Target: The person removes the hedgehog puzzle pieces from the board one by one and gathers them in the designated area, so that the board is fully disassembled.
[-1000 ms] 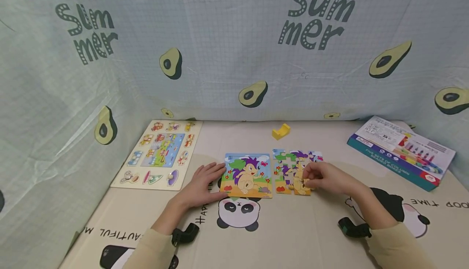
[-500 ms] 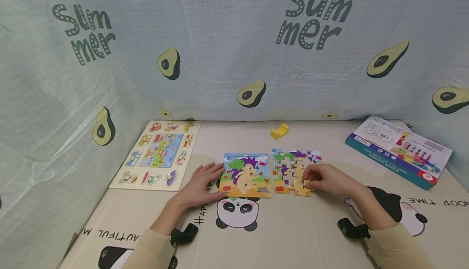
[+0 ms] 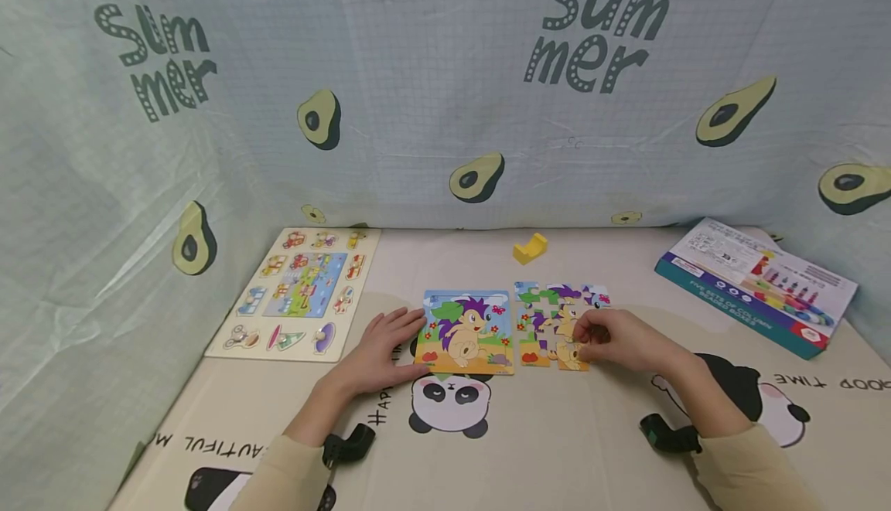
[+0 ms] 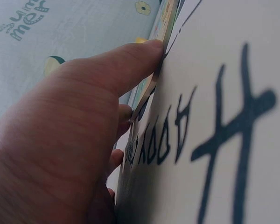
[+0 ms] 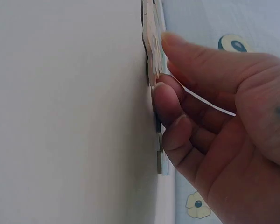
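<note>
My left hand (image 3: 381, 352) lies flat on the tablecloth in the head view. Its fingertips and thumb touch the left edge of a square hedgehog picture board (image 3: 465, 333). To the right of that board lies a jigsaw of the same hedgehog (image 3: 532, 325), its pieces set out with gaps between them. At its lower right, my right hand (image 3: 623, 341) has bent fingers and a thumb at a puzzle piece (image 3: 571, 356), seemingly pinching its edge. The right wrist view shows the curled fingers (image 5: 170, 105) against the thin stacked edges of the pieces (image 5: 151, 46); the grip itself is partly hidden.
A wooden peg puzzle (image 3: 302, 294) lies at the back left. A yellow curved block (image 3: 530, 249) sits behind the jigsaw. At the back right stands a teal-sided toy box (image 3: 759, 283). Cloth walls (image 3: 390, 70) with avocado prints enclose the table's back and left.
The puzzle piece by the right fingers has shifted slightly against its neighbours. Both hands keep nearly the same place; the whole head view drifts a little.
</note>
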The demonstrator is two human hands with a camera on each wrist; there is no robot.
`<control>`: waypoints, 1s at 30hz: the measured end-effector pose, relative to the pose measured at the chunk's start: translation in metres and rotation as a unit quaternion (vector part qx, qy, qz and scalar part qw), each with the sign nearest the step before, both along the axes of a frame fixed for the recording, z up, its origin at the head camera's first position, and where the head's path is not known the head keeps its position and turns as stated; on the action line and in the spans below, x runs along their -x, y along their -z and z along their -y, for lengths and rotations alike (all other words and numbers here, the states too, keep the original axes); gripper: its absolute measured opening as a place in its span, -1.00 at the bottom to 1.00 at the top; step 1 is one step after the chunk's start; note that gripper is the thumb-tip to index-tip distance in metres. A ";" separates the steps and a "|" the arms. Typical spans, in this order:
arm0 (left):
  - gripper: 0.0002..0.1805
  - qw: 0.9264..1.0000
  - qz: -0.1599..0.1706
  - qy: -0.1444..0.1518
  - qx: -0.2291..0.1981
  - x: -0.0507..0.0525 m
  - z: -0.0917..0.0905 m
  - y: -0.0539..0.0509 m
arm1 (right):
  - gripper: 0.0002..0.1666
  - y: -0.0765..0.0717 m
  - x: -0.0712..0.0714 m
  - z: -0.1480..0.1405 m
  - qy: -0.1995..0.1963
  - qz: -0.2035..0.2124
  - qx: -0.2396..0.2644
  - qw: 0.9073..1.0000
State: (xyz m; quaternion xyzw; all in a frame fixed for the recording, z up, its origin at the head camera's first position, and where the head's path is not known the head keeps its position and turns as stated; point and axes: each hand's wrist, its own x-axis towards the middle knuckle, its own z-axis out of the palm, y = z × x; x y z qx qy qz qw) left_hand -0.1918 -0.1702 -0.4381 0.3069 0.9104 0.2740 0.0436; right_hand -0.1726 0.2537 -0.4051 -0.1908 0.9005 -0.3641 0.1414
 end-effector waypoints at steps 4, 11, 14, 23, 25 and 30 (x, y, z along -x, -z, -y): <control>-0.11 1.000 -0.001 0.000 0.001 0.000 0.000 0.000 | -0.66 0.000 -0.001 -0.001 -0.007 0.007 -0.003 1.000; -0.11 1.000 -0.001 0.002 -0.001 0.001 0.001 0.000 | -0.60 -0.001 -0.003 0.000 -0.030 -0.009 -0.022 0.999; -0.11 1.000 -0.001 0.000 0.001 0.001 0.000 0.000 | -0.61 -0.002 -0.003 0.001 -0.035 -0.014 -0.028 0.999; -0.11 1.000 0.003 0.000 0.004 0.000 0.000 0.000 | -0.61 -0.003 -0.003 0.000 -0.034 -0.017 -0.043 0.998; -0.11 1.000 0.002 0.000 0.005 0.000 0.000 0.000 | -0.61 -0.003 -0.003 0.000 -0.036 -0.019 -0.044 0.998; -0.12 1.000 0.002 -0.001 0.004 0.000 0.000 0.000 | -0.61 -0.002 -0.003 -0.001 -0.040 -0.022 -0.046 0.998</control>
